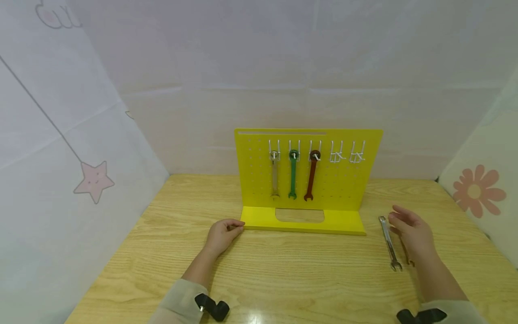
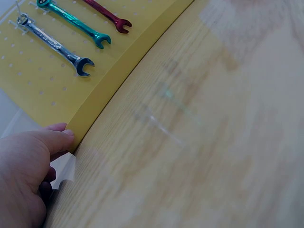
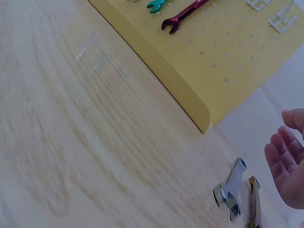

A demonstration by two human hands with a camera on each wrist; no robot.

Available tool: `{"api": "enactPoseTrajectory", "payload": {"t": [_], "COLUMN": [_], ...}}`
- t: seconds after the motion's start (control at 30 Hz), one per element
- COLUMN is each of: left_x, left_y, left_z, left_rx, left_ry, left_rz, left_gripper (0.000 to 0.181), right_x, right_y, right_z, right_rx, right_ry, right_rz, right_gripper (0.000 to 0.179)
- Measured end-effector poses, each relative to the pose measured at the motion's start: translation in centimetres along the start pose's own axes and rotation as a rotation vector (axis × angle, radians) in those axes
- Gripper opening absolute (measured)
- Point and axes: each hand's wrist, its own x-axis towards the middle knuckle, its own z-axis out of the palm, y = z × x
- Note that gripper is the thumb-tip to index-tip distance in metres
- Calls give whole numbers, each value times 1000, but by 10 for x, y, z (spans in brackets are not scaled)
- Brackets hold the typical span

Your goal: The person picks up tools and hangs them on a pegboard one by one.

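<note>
A yellow pegboard stand [image 1: 259,218] stands on the wooden table. From its white hooks hang a silver wrench [image 2: 52,43], a green wrench [image 1: 293,177] and a dark red wrench [image 1: 311,177]. My left hand [image 1: 221,235] holds the base's front left corner between thumb and fingers. To the right of the stand lie a silver combination wrench [image 1: 389,243] and a bronze-coloured wrench [image 3: 255,202]. Over these two hovers my right hand [image 1: 413,234], fingers loosely bent and nothing in them. In the head view this hand hides most of the bronze-coloured wrench.
Two white hooks, a left one [image 1: 336,153] and a right one [image 1: 357,153], hold nothing at the board's right side. White cloth [image 1: 283,67] with printed figures hangs behind and beside the table [image 1: 283,270]. A black wrist mount [image 1: 212,307] sits on my left sleeve.
</note>
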Motion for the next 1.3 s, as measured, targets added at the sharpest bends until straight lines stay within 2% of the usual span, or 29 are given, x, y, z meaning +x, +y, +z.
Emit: {"api": "enactPoseTrajectory", "payload": {"t": [0.23,0.4,0.53,0.63,0.77,0.87,1.17,1.27,1.3], "left_x": [1,1,1,2,1,1,2,2,2], "left_y": [-1,0,-1,0,0,0,-1,-1,-2], "left_z": [1,1,1,1,1,1,1,1,1], "left_rx": [-16,-9,-10,-14,-15,-14,-12,-13,-15], "left_ry": [-3,-1,3,1,-1,0,-1,-3,-5], "left_rz": [-10,-3,2,3,1,-1,1,-1,-2], "left_gripper": [13,13,13,13,13,13,13,13,13], "right_x": [-4,-6,-8,-9,-8,-8,-6,-5,-4], "right_y": [6,10,11,15,20,23,27,28,28], "right_z": [-13,-18,-22,-24,-25,-26,-27,-27,-27], "right_rx": [-124,-110,-105,-18,174,216,108,-34,-97], "right_ry": [62,96,105,122,142,139,167,164,161], "right_rz": [54,67,116,158,166,164,201,218,222], "right_gripper": [37,32,32,29,23,24,22,18,22]}}
